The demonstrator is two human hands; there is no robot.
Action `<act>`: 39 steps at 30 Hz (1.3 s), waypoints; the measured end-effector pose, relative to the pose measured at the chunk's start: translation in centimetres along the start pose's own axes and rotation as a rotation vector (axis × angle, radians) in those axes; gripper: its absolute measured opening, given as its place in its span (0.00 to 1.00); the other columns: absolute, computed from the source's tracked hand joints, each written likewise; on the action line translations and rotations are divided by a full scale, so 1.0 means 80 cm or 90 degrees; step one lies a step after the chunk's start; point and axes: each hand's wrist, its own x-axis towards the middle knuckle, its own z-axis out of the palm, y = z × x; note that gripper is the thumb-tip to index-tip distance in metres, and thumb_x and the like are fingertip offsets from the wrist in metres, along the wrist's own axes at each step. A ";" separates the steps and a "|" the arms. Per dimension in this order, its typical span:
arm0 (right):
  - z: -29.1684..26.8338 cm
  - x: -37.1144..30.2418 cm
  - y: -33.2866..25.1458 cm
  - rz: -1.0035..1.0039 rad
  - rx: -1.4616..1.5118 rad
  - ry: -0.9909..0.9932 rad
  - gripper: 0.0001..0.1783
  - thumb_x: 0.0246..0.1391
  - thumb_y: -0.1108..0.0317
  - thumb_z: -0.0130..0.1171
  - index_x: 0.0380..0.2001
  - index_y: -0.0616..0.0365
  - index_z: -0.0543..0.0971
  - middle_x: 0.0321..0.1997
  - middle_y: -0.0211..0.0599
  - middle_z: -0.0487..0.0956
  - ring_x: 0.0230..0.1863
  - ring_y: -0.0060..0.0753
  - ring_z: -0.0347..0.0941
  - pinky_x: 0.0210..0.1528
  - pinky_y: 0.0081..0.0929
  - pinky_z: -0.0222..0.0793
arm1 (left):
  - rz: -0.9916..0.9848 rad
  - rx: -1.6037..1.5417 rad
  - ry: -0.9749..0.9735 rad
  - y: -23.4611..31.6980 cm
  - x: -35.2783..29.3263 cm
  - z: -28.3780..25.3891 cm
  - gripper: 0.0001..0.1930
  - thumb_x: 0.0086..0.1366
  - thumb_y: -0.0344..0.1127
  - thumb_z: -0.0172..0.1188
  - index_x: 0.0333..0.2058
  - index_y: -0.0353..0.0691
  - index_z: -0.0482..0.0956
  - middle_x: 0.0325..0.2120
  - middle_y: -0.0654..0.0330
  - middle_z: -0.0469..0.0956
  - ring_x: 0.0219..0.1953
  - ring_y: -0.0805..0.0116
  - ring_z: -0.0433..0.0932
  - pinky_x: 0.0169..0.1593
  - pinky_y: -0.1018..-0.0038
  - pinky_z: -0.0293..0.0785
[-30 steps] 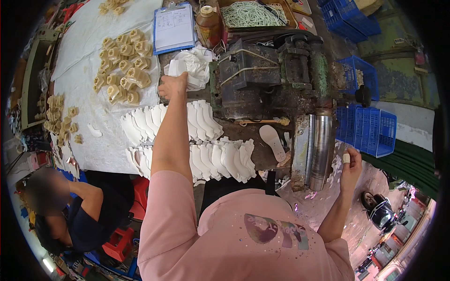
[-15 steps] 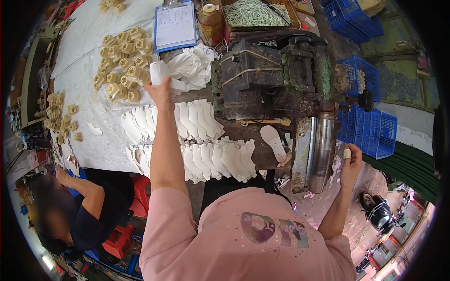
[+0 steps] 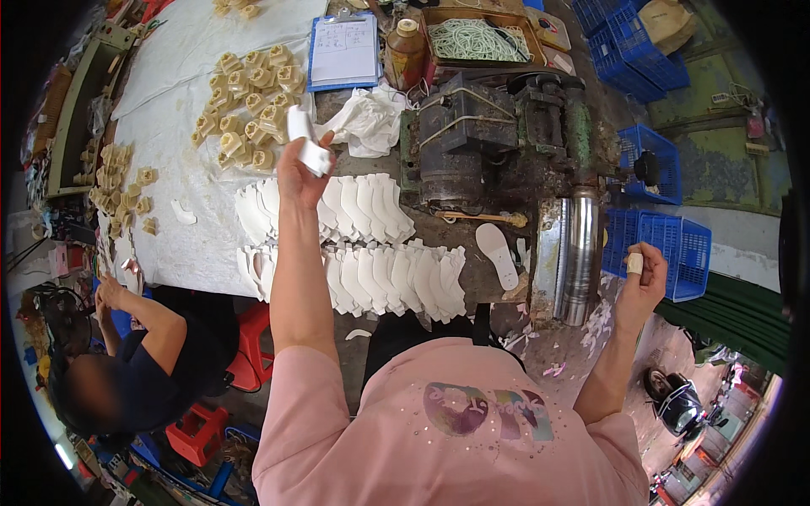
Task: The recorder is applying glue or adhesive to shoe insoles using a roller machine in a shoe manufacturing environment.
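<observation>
My left hand (image 3: 305,173), above the far row, is closed on a white curved piece (image 3: 299,126) that looks folded or doubled; whether it is one piece or two I cannot tell. Below it, two rows of overlapping white curved pieces, a far row (image 3: 371,207) and a near row (image 3: 396,277), lie along the table's near side. My right hand (image 3: 643,277) hangs right of a machine with a shiny metal roller (image 3: 580,261). Its fingers are curled, with a beige wrap (image 3: 634,263) round one digit, and nothing else shows in it.
Cream-coloured moulded parts (image 3: 253,105) are heaped beyond my left hand, beside a crumpled white cloth (image 3: 371,122). A clipboard (image 3: 344,51), a jar (image 3: 405,55) and a box of cord (image 3: 481,40) stand farther back. A white insole-shaped piece (image 3: 496,253) lies by the machine. Another person (image 3: 152,354) sits at left.
My left hand has drawn back from the cream-coloured parts and cloth toward the rows, turning the white piece. My right hand has shifted slightly right. The whole view has shifted a little.
</observation>
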 end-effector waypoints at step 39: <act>0.082 -0.095 -0.081 -0.396 0.149 -0.171 0.24 0.38 0.81 0.61 0.43 0.59 0.72 0.42 0.41 0.75 0.41 0.47 0.71 0.43 0.38 0.68 | -0.046 0.173 -0.263 -0.255 -0.229 0.121 0.35 0.57 0.54 0.60 0.56 0.39 0.61 0.56 0.53 0.66 0.60 0.56 0.61 0.64 0.60 0.56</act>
